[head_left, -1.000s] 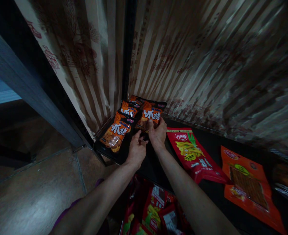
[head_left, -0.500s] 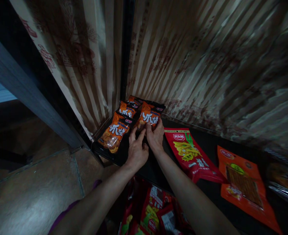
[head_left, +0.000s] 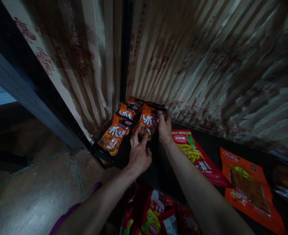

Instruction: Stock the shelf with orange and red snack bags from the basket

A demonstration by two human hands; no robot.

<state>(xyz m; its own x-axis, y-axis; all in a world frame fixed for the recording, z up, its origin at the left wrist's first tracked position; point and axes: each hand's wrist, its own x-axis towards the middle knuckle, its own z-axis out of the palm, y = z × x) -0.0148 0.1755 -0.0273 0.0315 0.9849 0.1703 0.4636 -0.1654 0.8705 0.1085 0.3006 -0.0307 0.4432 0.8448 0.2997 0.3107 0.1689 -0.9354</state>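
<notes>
Several orange snack packets lie in the back left corner of a dark shelf [head_left: 158,169]. My right hand [head_left: 164,129] grips the right edge of the nearest right packet [head_left: 147,121], fingers closed on it. My left hand [head_left: 139,152] touches that same packet's lower edge with its fingers stretched forward. Another orange packet [head_left: 114,134] lies to the left of my left hand, and one more orange packet [head_left: 127,111] sits behind it.
A red snack bag [head_left: 195,153] lies right of my right arm, and an orange flat bag [head_left: 249,186] farther right. More red bags [head_left: 156,212] fill a container below the shelf. Striped paper walls [head_left: 195,65] close the corner. A tiled floor [head_left: 36,189] lies left.
My right hand slid up to the packet's right edge and took hold. My left hand moved forward to the packet's lower edge. The packet shifted slightly back.
</notes>
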